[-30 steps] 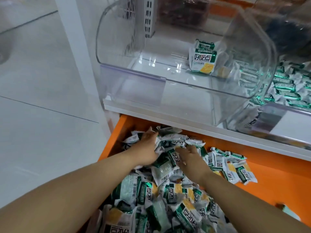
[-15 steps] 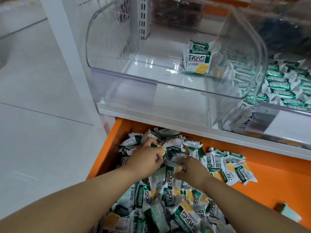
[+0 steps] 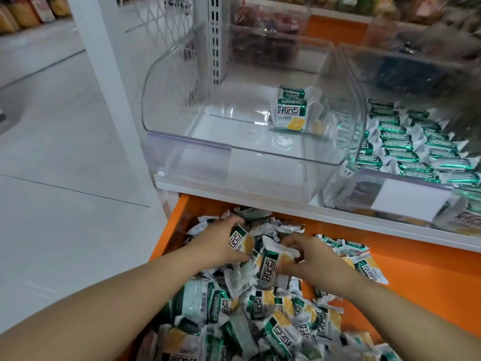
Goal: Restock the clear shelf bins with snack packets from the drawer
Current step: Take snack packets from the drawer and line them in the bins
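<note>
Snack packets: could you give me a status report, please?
Left hand gripping one packet, right hand a second packet, both inside the drawer. Clear bin almost bare, open top unobstructed.

The packet (image 3: 291, 112) in the clear bin (image 3: 187, 149) reads "好吃点", as do packets (image 3: 270, 272) in the drawer (image 3: 429, 282).

A shop: clear shelf bins (image 3: 260, 152) hold packaged snacks (image 3: 290, 110)
</note>
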The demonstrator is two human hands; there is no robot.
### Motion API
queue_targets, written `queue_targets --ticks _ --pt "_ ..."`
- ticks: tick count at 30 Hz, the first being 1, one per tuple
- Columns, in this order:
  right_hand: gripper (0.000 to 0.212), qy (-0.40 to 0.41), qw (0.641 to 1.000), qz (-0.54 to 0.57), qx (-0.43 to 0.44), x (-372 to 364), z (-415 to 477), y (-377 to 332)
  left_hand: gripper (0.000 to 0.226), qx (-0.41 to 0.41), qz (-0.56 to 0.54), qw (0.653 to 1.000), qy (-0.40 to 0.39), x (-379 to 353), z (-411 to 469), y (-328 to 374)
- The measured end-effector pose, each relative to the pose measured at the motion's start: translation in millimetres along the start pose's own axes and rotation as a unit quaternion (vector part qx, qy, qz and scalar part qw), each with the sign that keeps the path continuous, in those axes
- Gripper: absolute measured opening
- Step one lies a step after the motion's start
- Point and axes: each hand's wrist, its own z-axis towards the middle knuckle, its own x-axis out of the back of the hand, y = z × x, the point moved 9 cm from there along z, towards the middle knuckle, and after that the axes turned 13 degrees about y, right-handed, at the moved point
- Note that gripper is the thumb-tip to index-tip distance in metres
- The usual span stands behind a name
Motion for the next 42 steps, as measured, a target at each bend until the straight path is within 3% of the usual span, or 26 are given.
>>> queue_targets --ticks 9,15,22,27,30,34,37,40,42 --pt "0.028 0.003 0.993 0.115 0.017 75.7 -63.6 -54.4 0.054 -0.065 -0.133 0.982 -0.117 45.5 -67.2 83.3" --pt "0.021 0.015 0.972 0.234 0.011 108.6 -96.2 -78.0 0.079 -0.091 -0.196 0.976 -0.037 88.8 -89.4 128.7" --pt "0.028 0.05 0.967 0.25 0.01 137.5 -109.1 -91.6 0.034 -0.097 -0.224 0.969 0.04 120.6 -109.1 164.7" --pt "0.026 0.075 0.946 0.313 0.04 152.0 -108.1 -110.4 0.077 -0.132 -0.216 0.967 0.039 123.9 -114.5 179.2" --pt "0.024 0.072 0.942 0.323 0.056 153.4 -105.1 -122.3 0.067 -0.15 -0.155 0.973 0.087 138.4 -115.9 185.1" --pt "0.034 0.112 0.95 0.28 0.077 170.2 -88.7 -134.2 0.071 -0.173 -0.11 0.971 0.124 168.6 -105.9 186.9" --pt "0.014 0.21 0.955 0.167 0.127 200.9 -58.8 -135.0 0.071 -0.163 -0.057 0.971 0.167 197.8 -88.9 183.8" --pt "0.045 0.238 0.949 -0.066 0.197 210.3 -19.9 -135.5 0.068 -0.166 -0.021 0.965 0.202 218.8 -62.9 185.0" --pt "0.058 0.222 0.945 -0.136 0.198 206.6 2.0 -127.7 0.068 -0.173 0.024 0.961 0.214 222.3 -41.8 186.8"
